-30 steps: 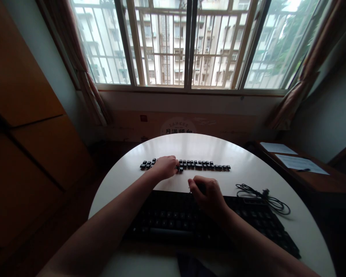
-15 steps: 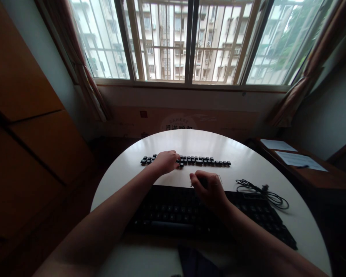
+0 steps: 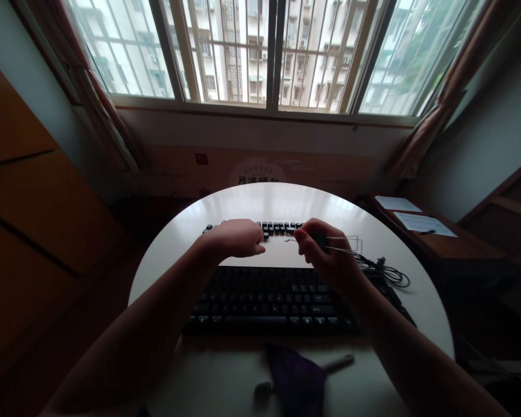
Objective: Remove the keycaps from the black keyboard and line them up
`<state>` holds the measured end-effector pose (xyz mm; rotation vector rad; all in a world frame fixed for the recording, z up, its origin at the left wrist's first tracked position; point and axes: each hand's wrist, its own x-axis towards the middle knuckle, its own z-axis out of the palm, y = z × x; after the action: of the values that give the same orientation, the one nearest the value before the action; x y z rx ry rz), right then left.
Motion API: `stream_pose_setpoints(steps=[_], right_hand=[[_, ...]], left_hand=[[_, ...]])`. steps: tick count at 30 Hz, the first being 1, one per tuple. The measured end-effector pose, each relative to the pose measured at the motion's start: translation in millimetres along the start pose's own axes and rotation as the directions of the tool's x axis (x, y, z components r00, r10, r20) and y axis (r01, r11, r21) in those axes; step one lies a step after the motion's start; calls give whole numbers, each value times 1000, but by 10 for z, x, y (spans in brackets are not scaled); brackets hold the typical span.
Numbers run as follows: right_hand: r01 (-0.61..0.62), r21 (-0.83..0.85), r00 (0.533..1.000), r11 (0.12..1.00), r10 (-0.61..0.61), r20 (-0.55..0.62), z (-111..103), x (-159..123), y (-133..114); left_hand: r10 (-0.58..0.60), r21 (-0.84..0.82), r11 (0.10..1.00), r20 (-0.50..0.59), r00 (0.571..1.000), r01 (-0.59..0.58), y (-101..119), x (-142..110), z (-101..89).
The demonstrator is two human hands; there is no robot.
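Holding wire puller (image 3: 321, 238), R grip (image 3: 329, 260) closed, L grip (image 3: 239, 238) curled nr keycaps (image 3: 282, 229).

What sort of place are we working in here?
Probably a room in a home, though an office can't be ruled out: curtains flank a wide barred window, and a black computer keyboard lies on a round-edged white table.

The glossy white, round-edged tabletop (image 3: 282, 198) carries a long black keyboard (image 3: 260, 298) across its middle. Small black keycaps (image 3: 282, 227) sit in rows beyond it. A coiled thin black cable (image 3: 388, 273) lies at right. A dark purple cloth (image 3: 297, 379) lies nearest, a grey handle (image 3: 341, 364) projecting rightward beside it.
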<state>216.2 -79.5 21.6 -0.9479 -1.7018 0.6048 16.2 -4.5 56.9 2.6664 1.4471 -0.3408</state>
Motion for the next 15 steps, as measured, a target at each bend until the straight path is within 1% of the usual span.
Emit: stream_pose_setpoints(steps=[3, 5, 7, 10, 12, 13, 15], right_hand=[[-6, 53, 999, 999, 4, 40, -160, 35, -128], [-31, 89, 994, 996, 22, 109, -242, 38, -169], [-67, 121, 980, 990, 43, 192, -306, 19, -154], [-144, 149, 955, 978, 98, 280, -371, -44, -6], [-202, 197, 945, 959, 138, 298, -376, -101, 166], [-224, 239, 946, 945, 152, 285, -361, -132, 262], [-237, 319, 961, 918, 174, 213, -298, -195, 445]], left_hand=[[-52, 28, 998, 29, 998, 52, -12, -20, -2], [-80, 40, 996, 50, 996, 78, -65, 20, 32], [-108, 44, 993, 67, 992, 105, -133, 73, 69], [-125, 46, 992, 89, 988, 121, -217, 117, 87], [-125, 51, 991, 93, 988, 120, -232, 111, 76], [-122, 52, 992, 93, 988, 117, -225, 103, 69], [-103, 51, 994, 101, 990, 98, -186, 91, 69]])
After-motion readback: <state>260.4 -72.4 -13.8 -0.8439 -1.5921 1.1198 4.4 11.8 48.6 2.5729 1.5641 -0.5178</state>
